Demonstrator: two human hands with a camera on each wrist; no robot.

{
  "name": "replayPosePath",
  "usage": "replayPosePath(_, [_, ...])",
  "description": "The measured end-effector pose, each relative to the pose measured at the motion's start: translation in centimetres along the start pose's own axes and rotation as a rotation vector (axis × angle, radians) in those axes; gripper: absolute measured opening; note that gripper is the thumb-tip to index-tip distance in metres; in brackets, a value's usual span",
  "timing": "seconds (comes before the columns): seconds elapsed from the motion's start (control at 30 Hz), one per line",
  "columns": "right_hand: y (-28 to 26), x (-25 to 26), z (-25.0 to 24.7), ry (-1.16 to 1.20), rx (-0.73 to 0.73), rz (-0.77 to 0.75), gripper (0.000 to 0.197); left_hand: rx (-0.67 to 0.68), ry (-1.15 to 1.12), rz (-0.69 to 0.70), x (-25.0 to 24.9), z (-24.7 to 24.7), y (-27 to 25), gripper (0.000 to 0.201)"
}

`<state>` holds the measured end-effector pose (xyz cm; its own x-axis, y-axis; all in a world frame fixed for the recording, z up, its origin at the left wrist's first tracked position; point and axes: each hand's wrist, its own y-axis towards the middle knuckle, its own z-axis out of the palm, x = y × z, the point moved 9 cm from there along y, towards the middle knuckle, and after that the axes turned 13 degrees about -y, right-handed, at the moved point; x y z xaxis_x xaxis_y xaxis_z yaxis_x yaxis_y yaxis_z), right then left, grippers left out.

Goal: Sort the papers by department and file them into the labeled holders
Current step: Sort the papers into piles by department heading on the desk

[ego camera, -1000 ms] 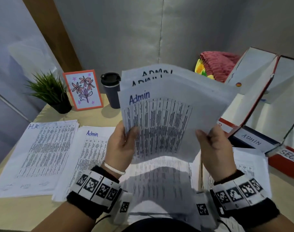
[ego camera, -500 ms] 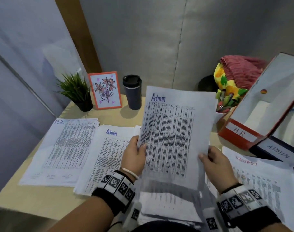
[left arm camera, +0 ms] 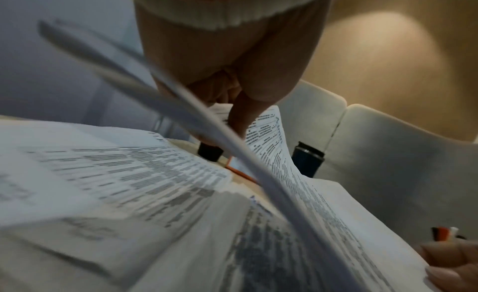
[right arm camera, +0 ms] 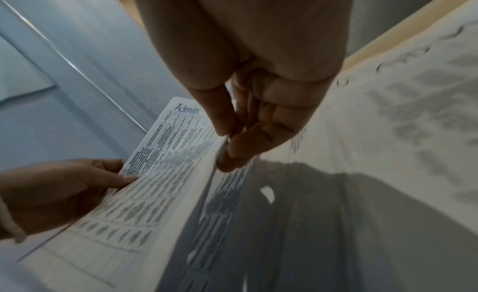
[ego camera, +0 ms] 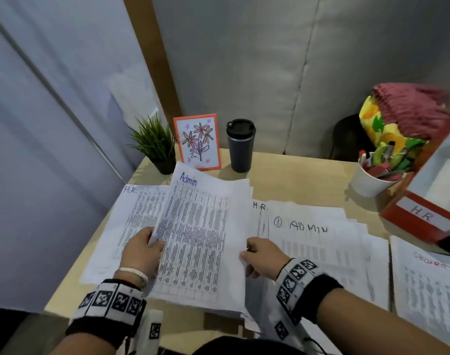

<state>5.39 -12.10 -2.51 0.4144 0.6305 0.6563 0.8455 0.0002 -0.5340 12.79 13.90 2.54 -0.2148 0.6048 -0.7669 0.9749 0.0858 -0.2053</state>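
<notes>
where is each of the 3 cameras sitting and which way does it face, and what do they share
Head: worn on the head, looking forward and down at the desk; both hands and banded forearms show.
Left wrist: along the left hand, low over the papers; its fingers show.
Right wrist: along the right hand toward the left hand; both show.
Shared: head and right wrist both show the Admin stack, gripped at both side edges.

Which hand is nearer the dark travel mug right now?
Right, narrowly. The right hand sits below the travel mug, slightly right; the left hand is farther off, lower left.
</notes>
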Motion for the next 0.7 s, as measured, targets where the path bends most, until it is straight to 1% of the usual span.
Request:
replayPosePath(0.07, [1.3, 0.7, 1.6, -0.049, 0.037, 0.019, 0.021, -0.001, 0.042, -0.039, 1.7, -0.8, 0.7, 0.008])
replayPosePath(0.13, [2.2, 0.8, 2.6, -0.114, 0.043, 0.047, 0.017, 0.021, 0.08, -0.075, 3.2, -0.5, 1.3, 0.008])
replayPosePath(0.27, [3.1, -0.2, 2.8, -0.187, 0.003, 0.16, 0.02, 0.114, 0.092, -0.12, 4.6, 1.9, 2.1, 0.006])
replayPosePath(0.33, [3.2, -0.7, 2.3, -0.235, -0.034, 0.203, 0.021, 0.165, 0.089, -0.117, 4.4, 3.4, 2.4, 0.012])
replayPosePath(0.4, [3.0, -0.8, 1.9, -0.296, -0.062, 0.211, 0.022, 0.202, 0.089, -0.116, 4.0, 4.7, 2.6, 0.018])
replayPosePath(0.47, [2.5, -0.8, 1.7, -0.368, -0.076, 0.209, 0.016, 0.228, 0.1, -0.115, 3.8, 5.4, 3.0, 0.022])
replayPosePath(0.5, [2.2, -0.9, 1.6, -0.393, -0.08, 0.206, 0.014, 0.233, 0.102, -0.116, 3.7, 5.5, 3.1, 0.022])
replayPosePath(0.57, [1.7, -1.3, 1.3, -0.411, -0.11, 0.195, 0.023, 0.232, 0.095, -0.124, 3.9, 5.2, 3.5, 0.023])
replayPosePath(0.7, [-0.1, -3.1, -0.5, -0.398, -0.239, 0.234, 0.028, 0.185, 0.07, -0.114, 4.0, 3.3, 4.4, 0.018])
